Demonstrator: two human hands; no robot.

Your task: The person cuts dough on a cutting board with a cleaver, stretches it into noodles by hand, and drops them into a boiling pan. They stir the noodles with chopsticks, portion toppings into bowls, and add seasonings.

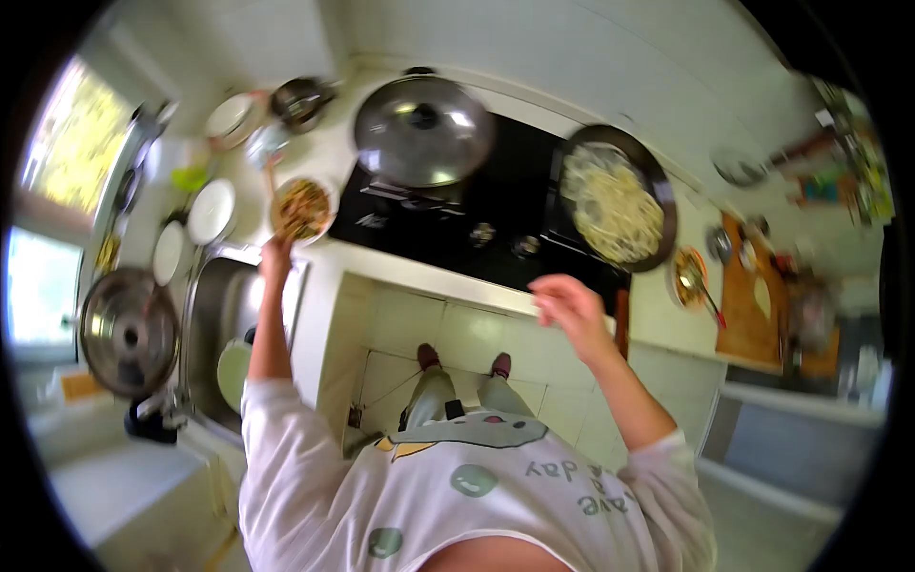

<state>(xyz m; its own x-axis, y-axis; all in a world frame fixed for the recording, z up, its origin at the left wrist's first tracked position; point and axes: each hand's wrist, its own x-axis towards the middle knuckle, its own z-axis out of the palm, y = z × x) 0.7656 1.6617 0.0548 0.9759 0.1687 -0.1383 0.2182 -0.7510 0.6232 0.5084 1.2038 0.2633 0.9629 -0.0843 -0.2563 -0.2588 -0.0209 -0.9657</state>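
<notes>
My left hand is closed at the near left edge of a white bowl of mixed, chopped-looking food. From its fingers a light wooden stick runs up past the bowl's left side; whether it is a chopstick or a utensil handle, I cannot tell. My right hand hangs in front of the stove's edge, fingers loosely bent and apart, holding nothing. Beyond it, a dark pan with pale noodles rests on the right side of the black stove.
A large lidded wok stands on the left burner. Plates and a sink lie left, with a pot lid beside it. To the right are a bowl with a spoon and a wooden cutting board.
</notes>
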